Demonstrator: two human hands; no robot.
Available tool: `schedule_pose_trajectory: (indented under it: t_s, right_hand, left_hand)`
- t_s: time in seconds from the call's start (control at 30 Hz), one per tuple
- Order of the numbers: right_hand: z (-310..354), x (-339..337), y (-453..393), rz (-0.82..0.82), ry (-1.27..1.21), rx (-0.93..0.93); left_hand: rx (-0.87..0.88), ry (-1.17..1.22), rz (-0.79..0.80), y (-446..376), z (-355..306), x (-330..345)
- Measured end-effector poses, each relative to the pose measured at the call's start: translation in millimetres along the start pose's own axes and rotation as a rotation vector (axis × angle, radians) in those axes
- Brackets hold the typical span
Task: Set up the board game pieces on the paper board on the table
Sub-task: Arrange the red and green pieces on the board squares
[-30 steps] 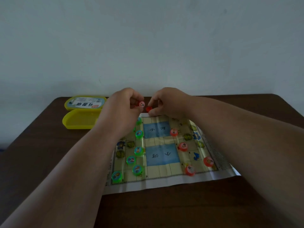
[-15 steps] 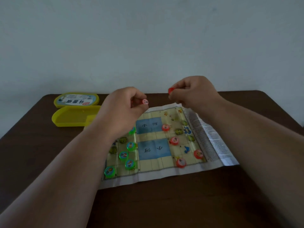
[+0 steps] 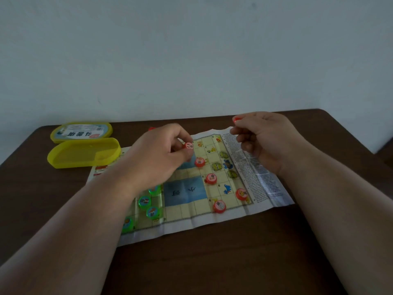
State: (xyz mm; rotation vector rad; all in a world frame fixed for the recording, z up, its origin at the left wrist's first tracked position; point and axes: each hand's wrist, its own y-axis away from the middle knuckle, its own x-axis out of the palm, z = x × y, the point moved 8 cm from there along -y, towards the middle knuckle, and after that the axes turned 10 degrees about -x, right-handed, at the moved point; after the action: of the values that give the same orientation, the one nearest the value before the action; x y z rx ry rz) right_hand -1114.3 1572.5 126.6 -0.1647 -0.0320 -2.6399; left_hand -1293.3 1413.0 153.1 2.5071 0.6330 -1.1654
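Head view: left hand over the paper board on the worktop — grip pinching a red piece. Right hand raised above the board's far right corner, grip pinching a second red piece. Four red pieces on the right squares, green pieces left — open yellow box beside the board.

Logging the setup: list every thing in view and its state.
Left hand: pinches a red piece over the board.
Right hand: pinches another red piece, raised.
Paper board: unfolded, creased, flat on the table.
Yellow box: open.
Lid: off, behind the box.
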Motion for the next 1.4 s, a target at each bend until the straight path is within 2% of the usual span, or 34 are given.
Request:
schedule_pose_trajectory:
  t_s: [0.13,0.23,0.37,0.53,0.67,0.9,1.4]
  right_hand:
    - [-3.1,5.1,1.0,0.031,0.065,0.011]
    - [-7.1,9.4,2.6,0.042,0.09,0.027]
    - [-6.1,10.9,3.6,0.047,0.106,0.005]
    - [-3.4,7.4,0.8,0.009,0.099,-0.02]
    - [1.2,3.4,-1.9,-0.038,0.05,-0.028]
    - [3.8,8.8,-0.2,-0.016,-0.138,0.026]
    - [-2.0,7.3,1.4,-0.036,-0.235,0.125]
  left_hand:
    - [0.006,-0.007,0.122,3.0,-5.7,14.8]
    - [-0.008,-0.015,0.136,3.6,-6.1,17.2]
    - [-0.007,-0.026,0.097,3.1,-6.8,13.9]
    - [0.069,-0.05,-0.05,3.2,-9.8,1.8]
    - [0.043,-0.065,-0.092,-1.1,-10.9,-2.9]
    - [0.018,-0.193,0.069,-18.5,-30.3,5.6]
    - [-0.041,-0.218,0.127,-51.7,-32.5,33.8]
